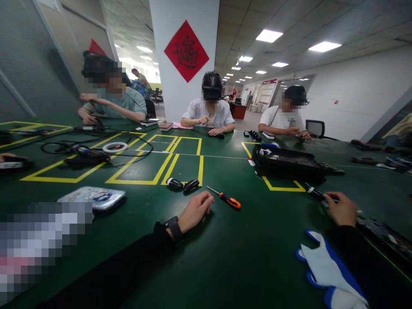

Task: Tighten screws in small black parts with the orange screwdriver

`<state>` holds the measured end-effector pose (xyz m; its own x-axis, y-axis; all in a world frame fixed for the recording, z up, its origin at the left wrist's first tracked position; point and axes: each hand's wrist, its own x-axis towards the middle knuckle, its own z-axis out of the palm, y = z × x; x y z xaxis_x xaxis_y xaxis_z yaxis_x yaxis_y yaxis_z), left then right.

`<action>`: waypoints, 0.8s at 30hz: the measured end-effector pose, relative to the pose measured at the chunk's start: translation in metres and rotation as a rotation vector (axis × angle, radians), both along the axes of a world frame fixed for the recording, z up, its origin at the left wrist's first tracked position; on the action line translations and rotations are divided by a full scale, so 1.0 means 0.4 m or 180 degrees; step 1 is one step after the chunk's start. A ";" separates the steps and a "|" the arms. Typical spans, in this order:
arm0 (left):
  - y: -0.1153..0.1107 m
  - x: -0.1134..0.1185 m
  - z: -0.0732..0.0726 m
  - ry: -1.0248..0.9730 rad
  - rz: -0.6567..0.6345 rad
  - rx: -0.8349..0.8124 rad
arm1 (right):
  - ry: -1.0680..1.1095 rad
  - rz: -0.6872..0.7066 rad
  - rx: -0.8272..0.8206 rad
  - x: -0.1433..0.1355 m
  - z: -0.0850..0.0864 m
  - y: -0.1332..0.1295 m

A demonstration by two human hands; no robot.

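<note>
My left hand [195, 210] rests on the green table with its fingers curled in and no object showing in them. Just beyond its fingertips lies a screwdriver [230, 200] with an orange and black handle, its shaft pointing up-left. Two short black cylindrical parts [174, 184] sit behind that hand, one of them with a white band. At the right, my right hand [341, 209] is closed, thumb and fingers pinching the near end of a black cylindrical piece [314, 192]. The inside of this grip is partly hidden.
A long black case [286, 162] stands behind my right hand. Blue-and-white gloves [331, 262] lie near my right forearm. Left are a clear flat box [96, 197], a white tape roll [115, 147] and black cables. Yellow tape marks the table [251, 240]. Several people sit opposite.
</note>
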<state>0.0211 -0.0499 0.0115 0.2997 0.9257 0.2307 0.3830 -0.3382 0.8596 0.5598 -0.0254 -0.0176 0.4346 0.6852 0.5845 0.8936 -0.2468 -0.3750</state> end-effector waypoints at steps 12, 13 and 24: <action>0.008 -0.004 -0.010 0.0015 0.0081 0.0054 | -0.0308 -0.0212 -0.0085 0.025 -0.006 0.010; 0.008 -0.003 -0.008 0.0010 0.0086 0.0050 | -0.0375 -0.0192 -0.0079 0.029 -0.008 0.011; 0.004 -0.003 -0.002 0.0011 0.0072 0.0024 | -0.0571 0.0087 -0.0173 0.031 -0.004 0.013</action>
<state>0.0199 -0.0482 0.0106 0.2796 0.9305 0.2367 0.3936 -0.3360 0.8557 0.5720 -0.0201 -0.0194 0.3075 0.7280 0.6128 0.9515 -0.2370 -0.1959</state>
